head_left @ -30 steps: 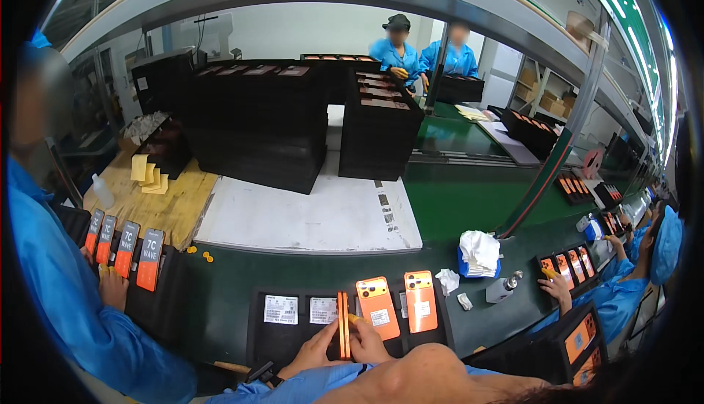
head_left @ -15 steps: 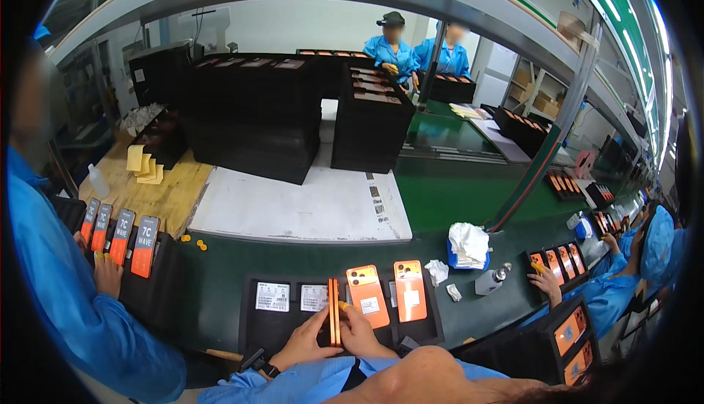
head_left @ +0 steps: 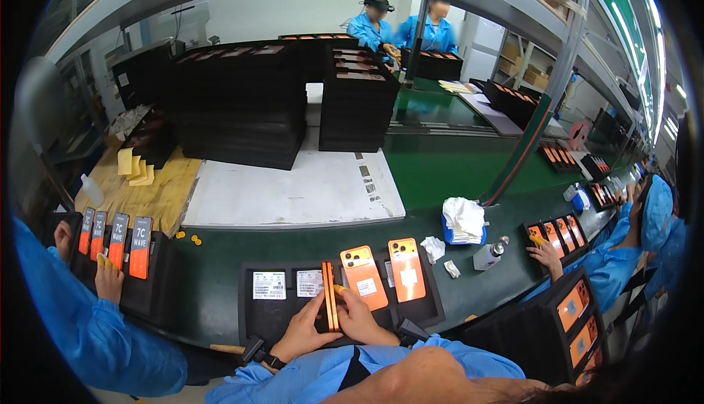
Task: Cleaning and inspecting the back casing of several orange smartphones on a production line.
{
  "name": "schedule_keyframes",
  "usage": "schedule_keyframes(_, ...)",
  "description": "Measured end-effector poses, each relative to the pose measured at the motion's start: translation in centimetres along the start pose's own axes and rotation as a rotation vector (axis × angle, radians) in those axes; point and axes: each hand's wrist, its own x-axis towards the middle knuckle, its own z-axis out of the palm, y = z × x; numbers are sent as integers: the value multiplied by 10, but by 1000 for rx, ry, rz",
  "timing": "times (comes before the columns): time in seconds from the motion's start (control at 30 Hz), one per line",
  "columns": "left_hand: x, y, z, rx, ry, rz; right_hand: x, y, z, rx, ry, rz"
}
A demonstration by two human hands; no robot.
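Measured from the black foam tray (head_left: 257, 316) on the green bench, the left-hand neighbour's hand (head_left: 108, 281) rested far out to its left, on a second tray with a row of orange phones (head_left: 117, 239), much as it had a second before. On the tray's own left half sat two white-labelled slots (head_left: 287, 284), unchanged. At the tray's middle the left hand (head_left: 306, 327) and right hand (head_left: 357, 314) had kept the same job: an orange phone (head_left: 330, 305) stood on edge between them, fingers of both hands clamped on its sides, the left cupping the lower part, the right thumb near its top. A second ago it stood in the same slot, equally upright; any shift in the picture came from the head moving closer. On the tray's right half two more orange phones (head_left: 385, 272) lay flat, backs up, where they had been. Beyond the tray's right end stood a blue box of white wipes (head_left: 463, 221) and a small bottle (head_left: 488, 255), and further right another worker's hand (head_left: 544, 255) touched a tray there.
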Motion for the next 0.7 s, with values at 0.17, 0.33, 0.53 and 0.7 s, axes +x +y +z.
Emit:
schedule_keyframes(0.17,2,7,-3,0,-23,-55,1,-5,0,1,-3,28)
schedule_keyframes(0.33,2,8,-3,41,12,-12,0,-1,2,-25,-5,-9)
schedule_keyframes(0.53,1,5,-1,35,23,16,-2,-11,0,-65,29,-39)
schedule_keyframes(0.7,7,8,3,13,23,7,-1,-14,-4,-49,41,43)
